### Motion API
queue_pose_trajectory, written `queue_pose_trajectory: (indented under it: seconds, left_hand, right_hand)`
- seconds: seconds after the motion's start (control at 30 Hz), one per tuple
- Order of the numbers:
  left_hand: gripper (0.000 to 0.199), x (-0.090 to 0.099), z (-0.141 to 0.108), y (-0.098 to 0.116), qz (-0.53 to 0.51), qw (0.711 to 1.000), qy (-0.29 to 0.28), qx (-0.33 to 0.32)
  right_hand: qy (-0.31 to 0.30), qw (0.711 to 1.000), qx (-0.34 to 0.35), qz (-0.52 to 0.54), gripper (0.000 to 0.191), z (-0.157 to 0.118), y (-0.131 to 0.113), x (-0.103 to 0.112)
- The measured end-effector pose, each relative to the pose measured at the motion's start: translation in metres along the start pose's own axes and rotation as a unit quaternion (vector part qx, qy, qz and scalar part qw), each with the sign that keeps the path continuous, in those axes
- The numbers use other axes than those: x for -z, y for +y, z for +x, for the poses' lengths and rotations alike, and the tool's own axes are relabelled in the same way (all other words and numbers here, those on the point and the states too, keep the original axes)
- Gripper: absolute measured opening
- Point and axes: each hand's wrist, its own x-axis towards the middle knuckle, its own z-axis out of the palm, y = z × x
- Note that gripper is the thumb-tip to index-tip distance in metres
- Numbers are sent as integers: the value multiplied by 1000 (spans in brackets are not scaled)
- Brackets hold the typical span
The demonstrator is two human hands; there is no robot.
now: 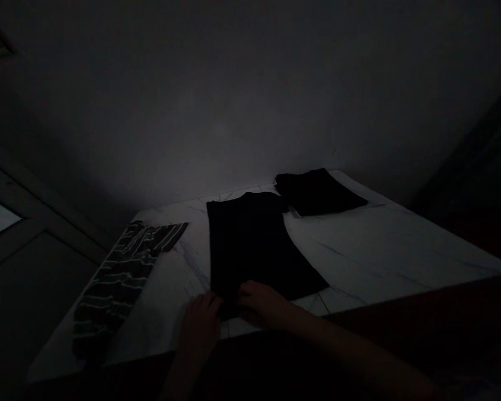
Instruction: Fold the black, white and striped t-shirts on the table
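Note:
A black shirt [250, 245] lies spread on the white marbled tabletop [350, 250], its near edge toward me. At its near left corner, my left hand [201, 318] is closed on the cloth. Close beside it, my right hand [261, 303] has its fingers curled on the same near edge. The light is very dim, so the fingertips and the cloth's folds are hard to make out.
A striped garment [114, 284] lies along the table's left side. Folded black clothes [319, 192] rest at the back right, touching or nearly touching the shirt. A plain wall [217, 111] rises behind the table. Paneled woodwork [33, 223] stands at the left.

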Motion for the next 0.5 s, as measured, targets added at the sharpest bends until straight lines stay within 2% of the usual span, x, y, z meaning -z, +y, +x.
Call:
queue_pose_trajectory:
  seconds: [0.13,0.2,0.27,0.37,0.43,0.5]
  left_hand:
    - [29,6,-5,-12,-31,999,-28,-34]
    - [25,10,-2,-20,-57,996,-12,-65]
    - [21,19,9,-25,-79,991,15,-108]
    - [16,40,51,-17,-106,980,17,-168]
    - [15,55,95,2,-106,978,6,-182]
    - [15,68,148,30,-91,979,-1,-183]
  right_hand:
    - [30,998,-21,50,25,-15,1,11]
    - [80,991,-78,67,23,-25,11,20]
    - [147,974,-164,51,22,-36,26,32]
    - [217,930,-297,-24,26,-52,54,52]
    - [226,900,-364,-75,33,-57,70,64]
    - [219,882,-406,-97,40,-56,81,74]
